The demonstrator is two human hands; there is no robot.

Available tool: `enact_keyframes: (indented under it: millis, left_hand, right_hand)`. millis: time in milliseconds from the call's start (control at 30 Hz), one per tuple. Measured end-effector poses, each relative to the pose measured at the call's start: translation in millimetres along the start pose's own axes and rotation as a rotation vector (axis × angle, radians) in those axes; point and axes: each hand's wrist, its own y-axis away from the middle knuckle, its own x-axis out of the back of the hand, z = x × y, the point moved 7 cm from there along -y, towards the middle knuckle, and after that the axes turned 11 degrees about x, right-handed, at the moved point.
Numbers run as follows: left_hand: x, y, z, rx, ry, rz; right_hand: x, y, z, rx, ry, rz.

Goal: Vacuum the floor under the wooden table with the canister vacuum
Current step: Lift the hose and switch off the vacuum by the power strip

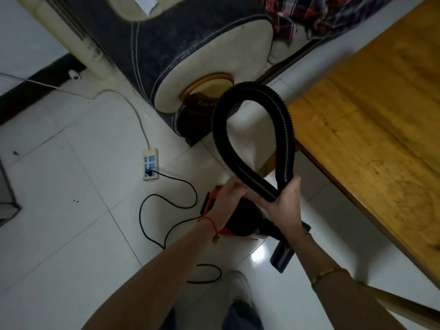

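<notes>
Looking down: a person's two bare forearms reach forward over a pale tiled floor [71,186], holding a loop of black ribbed hose [289,129].
Hidden parts: the orange and black canister vacuum [238,222] sits on the floor directly under the hands, mostly covered by them and the wrists; only its orange left edge and dark top show.
Cut off: the wooden table [371,129] runs out of view at the right and top; one leg shows at the lower right corner.
Hard to make out: a black nozzle piece [282,257] lies on the floor beside the canister, partly behind the right forearm; how it joins the hose cannot be told.
Left hand [229,192]: fingers curled around the hose where it crosses low, just above the canister.
Right hand [285,202]: fingers wrapped around both crossing strands of the hose, gripping them together.
Hose position: the loop rises away from the hands, overlapping the table's near corner and a brown boot [197,108].
Edges: the table's long edge runs diagonally along the right, close beside the right arm.
Open room: bare tile spreads to the left.
Floor clutter: a white power strip [150,164] with a black cord [166,210] coiling back to the canister.
Beyond: a dark and cream padded sofa end [190,44].
</notes>
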Motion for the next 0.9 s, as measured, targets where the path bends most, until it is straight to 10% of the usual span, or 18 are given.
enact_keyframes:
  millis: [433, 900]
  left_hand:
    - [58.5, -30.9, 53.3, -0.248, -0.459, 0.112]
    - [36.1, -99.1, -74.2, -0.049, -1.27, -0.094]
  right_hand:
    - [-35.5, -80.1, -50.6, 0.059, 0.061, -0.157]
    - [-43.7, -93.0, -37.0, 0.124, 0.095, -0.076]
